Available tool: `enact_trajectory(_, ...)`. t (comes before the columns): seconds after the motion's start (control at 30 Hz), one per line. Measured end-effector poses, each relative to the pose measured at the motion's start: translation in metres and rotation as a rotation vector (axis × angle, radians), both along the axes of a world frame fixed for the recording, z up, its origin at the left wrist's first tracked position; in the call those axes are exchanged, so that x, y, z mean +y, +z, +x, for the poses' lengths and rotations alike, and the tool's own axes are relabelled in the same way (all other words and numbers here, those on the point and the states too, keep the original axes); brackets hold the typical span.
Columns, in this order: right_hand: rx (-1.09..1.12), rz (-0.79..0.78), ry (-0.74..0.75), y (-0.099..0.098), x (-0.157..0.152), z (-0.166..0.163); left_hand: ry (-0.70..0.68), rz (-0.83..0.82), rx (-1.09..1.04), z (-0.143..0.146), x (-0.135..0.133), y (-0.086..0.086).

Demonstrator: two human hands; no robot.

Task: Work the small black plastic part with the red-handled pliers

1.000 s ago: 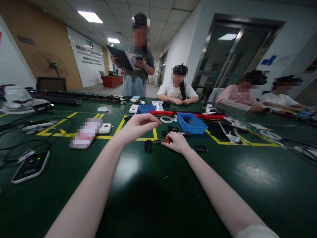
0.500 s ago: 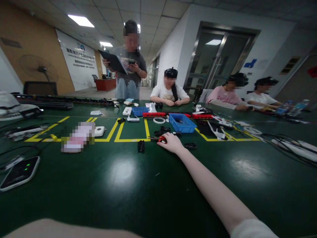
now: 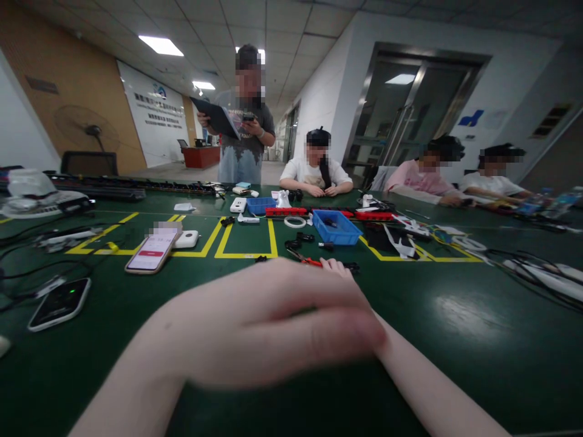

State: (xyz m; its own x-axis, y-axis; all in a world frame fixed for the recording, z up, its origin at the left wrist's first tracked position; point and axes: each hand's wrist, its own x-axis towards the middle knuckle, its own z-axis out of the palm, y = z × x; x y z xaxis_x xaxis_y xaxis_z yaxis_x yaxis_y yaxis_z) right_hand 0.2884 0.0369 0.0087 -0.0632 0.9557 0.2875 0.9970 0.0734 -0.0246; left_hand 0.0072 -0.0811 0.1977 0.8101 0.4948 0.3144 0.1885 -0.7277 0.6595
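My left hand (image 3: 277,321) fills the foreground, blurred, reaching across in front of my right wrist. A gap shows between its thumb and forefinger; the other fingertips are hidden. Beyond it my right hand (image 3: 336,267) rests low at the table, mostly covered, its fingers at the red handles of a pair of pliers (image 3: 312,261). The pliers' dark jaws point left. Just right of those fingers lies a small black part (image 3: 352,267). Another black piece (image 3: 261,259) peeks out above my left hand. Several black parts (image 3: 294,244) lie behind the pliers.
A blue bin (image 3: 344,237) stands behind the pliers, near a roll of white tape (image 3: 295,222) and a red strip (image 3: 286,212). Left lie a phone (image 3: 152,252), a white device (image 3: 186,239) and a black-faced device (image 3: 61,303). Cables (image 3: 537,267) run at right. People sit and stand across the table.
My left hand has come up from the lower left into the middle, over my right wrist. The right hand and pliers have shifted slightly right. The view has tilted a little.
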Motion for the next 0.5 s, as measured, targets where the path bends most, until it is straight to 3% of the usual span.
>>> enact_trajectory(0.07,0.005,0.011,0.01,0.002,0.0,-0.001,0.227,0.088,0.081,0.018,0.04,-0.012)
enact_trajectory(0.17,0.011,0.023,0.046,0.007,-0.002,0.001,0.766,0.372,0.301,0.034,0.095,-0.061)
enact_trajectory(0.27,0.032,0.022,0.085,0.01,-0.004,0.003,0.82,0.338,0.363,0.033,0.129,-0.119)
enact_trajectory(0.33,0.053,0.017,0.11,0.011,-0.005,0.005,0.824,0.302,0.385,0.027,0.14,-0.148)
enact_trajectory(0.4,0.079,0.013,0.125,0.012,-0.006,0.007,0.823,0.269,0.387,0.02,0.145,-0.166)
enact_trajectory(0.5,0.114,0.002,0.135,0.014,-0.008,0.007,0.798,0.236,0.346,0.013,0.151,-0.179)
